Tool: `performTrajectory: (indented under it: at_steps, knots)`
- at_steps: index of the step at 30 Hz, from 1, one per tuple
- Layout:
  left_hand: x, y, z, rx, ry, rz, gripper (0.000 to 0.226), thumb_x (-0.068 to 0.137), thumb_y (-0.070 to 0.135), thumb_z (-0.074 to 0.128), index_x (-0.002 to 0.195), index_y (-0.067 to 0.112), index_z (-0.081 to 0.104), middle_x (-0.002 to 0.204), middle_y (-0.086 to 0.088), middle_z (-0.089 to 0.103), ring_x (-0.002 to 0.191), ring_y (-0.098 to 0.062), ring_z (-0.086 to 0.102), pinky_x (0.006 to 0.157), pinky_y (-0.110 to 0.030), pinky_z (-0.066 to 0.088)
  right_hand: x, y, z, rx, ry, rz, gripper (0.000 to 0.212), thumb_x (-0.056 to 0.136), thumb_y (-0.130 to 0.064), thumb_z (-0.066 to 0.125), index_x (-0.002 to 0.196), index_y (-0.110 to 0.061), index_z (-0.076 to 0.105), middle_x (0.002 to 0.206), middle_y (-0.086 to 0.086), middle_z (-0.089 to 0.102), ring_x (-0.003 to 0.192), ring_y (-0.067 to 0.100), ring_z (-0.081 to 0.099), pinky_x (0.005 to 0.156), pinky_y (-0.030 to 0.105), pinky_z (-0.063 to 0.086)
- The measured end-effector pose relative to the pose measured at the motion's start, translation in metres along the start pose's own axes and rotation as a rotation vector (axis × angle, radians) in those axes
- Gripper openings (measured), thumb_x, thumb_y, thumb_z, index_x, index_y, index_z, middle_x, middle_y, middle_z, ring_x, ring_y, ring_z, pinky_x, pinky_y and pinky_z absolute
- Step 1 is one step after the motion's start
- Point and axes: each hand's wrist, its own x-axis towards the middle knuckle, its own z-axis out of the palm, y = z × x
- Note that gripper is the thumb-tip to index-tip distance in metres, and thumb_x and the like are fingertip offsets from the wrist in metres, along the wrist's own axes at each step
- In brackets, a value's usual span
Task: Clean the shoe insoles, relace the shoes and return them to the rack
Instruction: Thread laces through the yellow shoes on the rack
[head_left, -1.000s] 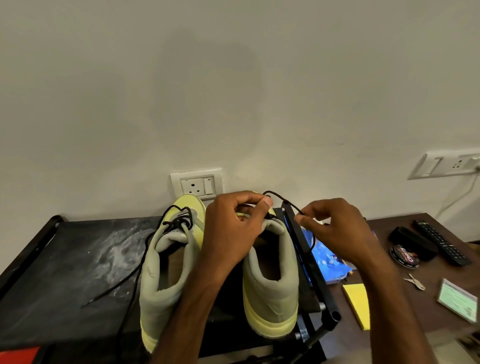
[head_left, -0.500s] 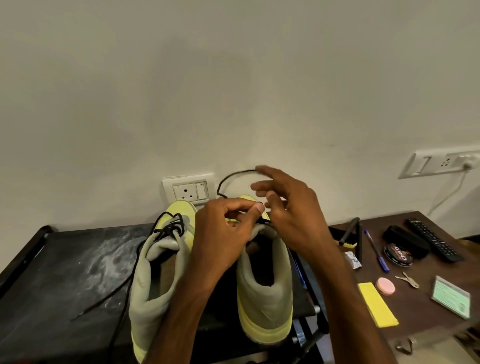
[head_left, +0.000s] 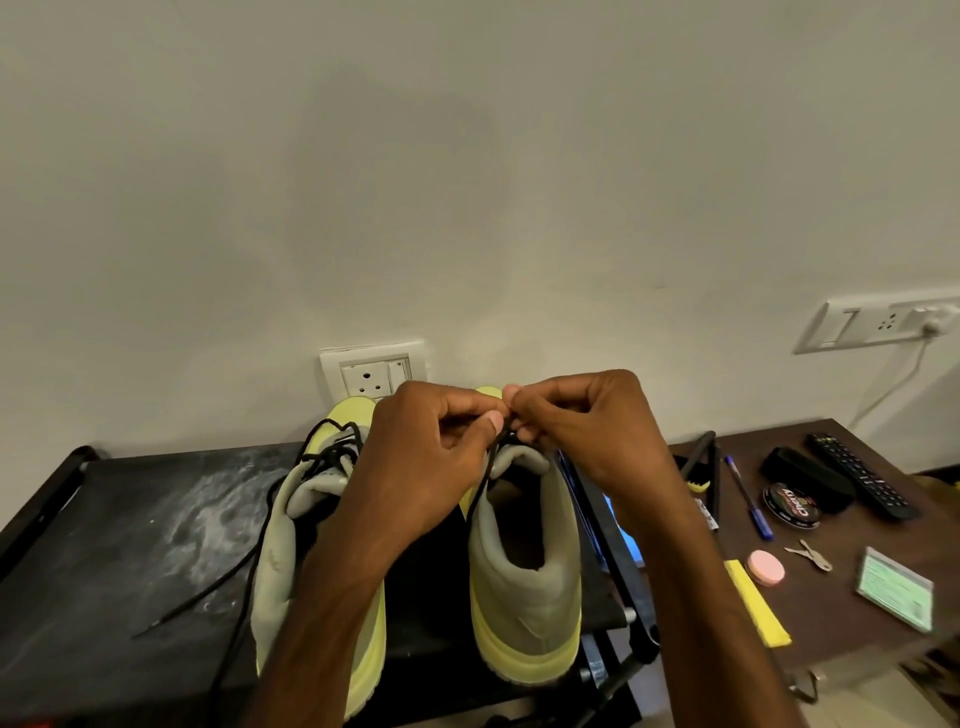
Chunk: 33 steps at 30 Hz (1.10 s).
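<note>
Two yellow-soled shoes stand side by side on top of the black rack (head_left: 130, 519), heels near, toes toward the wall.

Left hand (head_left: 431, 457): fingers curled, thumb and forefinger pinching the black lace (head_left: 480, 486) above the tongue of the right shoe (head_left: 524, 577).
Right hand (head_left: 587, 431): fingers curled tight, tips meeting those of the left hand at the same lace. The exact hold is partly hidden, but it reads as a pinch.

The lace runs from the fingertips down into the shoe's opening.

Left shoe (head_left: 280, 545): half covered by the left forearm. Its loose lace (head_left: 197, 597) trails across the rack top to the near left.

Right of the rack is a brown table (head_left: 857, 623) with a remote (head_left: 857, 475), polish tin (head_left: 792, 504) and pen (head_left: 748, 493).
</note>
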Motion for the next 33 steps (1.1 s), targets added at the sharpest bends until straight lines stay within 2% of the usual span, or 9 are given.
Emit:
performTrajectory:
  at_steps: [3, 7, 11, 14, 17, 20, 22, 26, 33]
  knots:
    - [0.0, 0.0, -0.001, -0.032, 0.002, -0.033, 0.015, 0.091, 0.016, 0.074, 0.102, 0.022, 0.081, 0.09, 0.013, 0.078, 0.081, 0.002, 0.072, 0.081, -0.019, 0.059, 0.0, -0.002, -0.003, 0.066, -0.017, 0.08, 0.008, 0.09, -0.009, 0.074, 0.09, -0.011, 0.082, 0.077, 0.012, 0.077, 0.07, 0.018, 0.072, 0.069, 0.024, 0.059]
    - [0.0, -0.001, 0.002, 0.003, 0.096, -0.059, 0.012, 0.082, 0.016, 0.083, 0.091, 0.024, 0.081, 0.077, 0.018, 0.074, 0.072, 0.006, 0.069, 0.069, -0.007, 0.052, 0.003, -0.006, -0.009, 0.274, 0.01, 0.235, 0.015, 0.096, -0.006, 0.065, 0.1, -0.009, 0.079, 0.083, 0.01, 0.075, 0.079, 0.021, 0.076, 0.074, 0.031, 0.064]
    - [0.0, -0.006, 0.004, 0.168, 0.138, -0.069, 0.003, 0.085, 0.022, 0.081, 0.089, 0.022, 0.082, 0.071, 0.02, 0.067, 0.071, 0.008, 0.063, 0.065, -0.003, 0.047, 0.006, -0.002, -0.02, 0.444, 0.08, 0.258, 0.016, 0.097, -0.013, 0.065, 0.104, -0.008, 0.079, 0.076, 0.002, 0.055, 0.053, 0.013, 0.053, 0.051, 0.022, 0.047]
    - [0.0, -0.013, 0.006, 0.373, 0.115, -0.091, 0.006, 0.088, 0.038, 0.076, 0.09, 0.033, 0.079, 0.092, 0.013, 0.071, 0.089, -0.003, 0.061, 0.086, -0.018, 0.041, 0.01, 0.005, -0.033, 0.438, 0.184, 0.191, 0.016, 0.096, -0.018, 0.068, 0.103, -0.013, 0.081, 0.081, -0.003, 0.059, 0.052, 0.007, 0.04, 0.044, 0.017, 0.032]
    - [-0.002, -0.01, 0.007, 0.626, 0.049, -0.172, 0.015, 0.091, 0.052, 0.067, 0.099, 0.04, 0.073, 0.13, 0.007, 0.052, 0.126, -0.017, 0.037, 0.091, -0.023, 0.02, 0.012, 0.021, -0.042, -0.018, 0.34, -0.03, 0.014, 0.096, -0.027, 0.069, 0.098, -0.025, 0.083, 0.082, -0.015, 0.074, 0.064, 0.006, 0.061, 0.061, 0.023, 0.05]
    - [-0.004, -0.005, 0.008, 0.676, 0.005, -0.135, 0.013, 0.096, 0.044, 0.062, 0.102, 0.035, 0.07, 0.15, 0.005, 0.032, 0.141, -0.019, 0.018, 0.112, -0.038, 0.022, 0.014, 0.039, -0.038, -0.471, 0.186, -0.056, 0.015, 0.096, -0.021, 0.068, 0.101, -0.025, 0.081, 0.095, -0.011, 0.078, 0.088, 0.002, 0.069, 0.088, 0.028, 0.054]
    - [-0.003, -0.005, 0.007, 0.669, -0.035, -0.052, 0.012, 0.099, 0.038, 0.058, 0.1, 0.032, 0.069, 0.148, 0.007, 0.041, 0.142, -0.014, 0.025, 0.118, -0.04, 0.015, 0.014, 0.045, -0.034, -0.603, 0.03, -0.048, 0.024, 0.097, -0.015, 0.064, 0.114, -0.026, 0.077, 0.12, -0.009, 0.073, 0.113, 0.009, 0.065, 0.095, 0.019, 0.044]
    - [0.0, -0.006, 0.007, 0.554, -0.145, -0.046, 0.014, 0.102, 0.029, 0.055, 0.105, 0.025, 0.069, 0.106, 0.006, 0.069, 0.098, -0.011, 0.06, 0.1, -0.034, 0.048, 0.012, 0.03, -0.028, -0.543, -0.177, -0.189, 0.039, 0.101, -0.02, 0.062, 0.138, -0.033, 0.062, 0.14, -0.022, 0.055, 0.13, -0.005, 0.045, 0.092, -0.004, 0.029]
    - [0.006, -0.003, 0.007, 0.494, -0.185, -0.03, 0.025, 0.104, 0.02, 0.053, 0.124, 0.021, 0.069, 0.11, -0.002, 0.073, 0.097, -0.016, 0.065, 0.089, -0.026, 0.049, 0.018, 0.039, -0.012, -0.424, -0.287, -0.195, 0.037, 0.104, -0.005, 0.049, 0.125, -0.023, 0.074, 0.12, -0.01, 0.074, 0.115, 0.003, 0.065, 0.104, 0.028, 0.051]
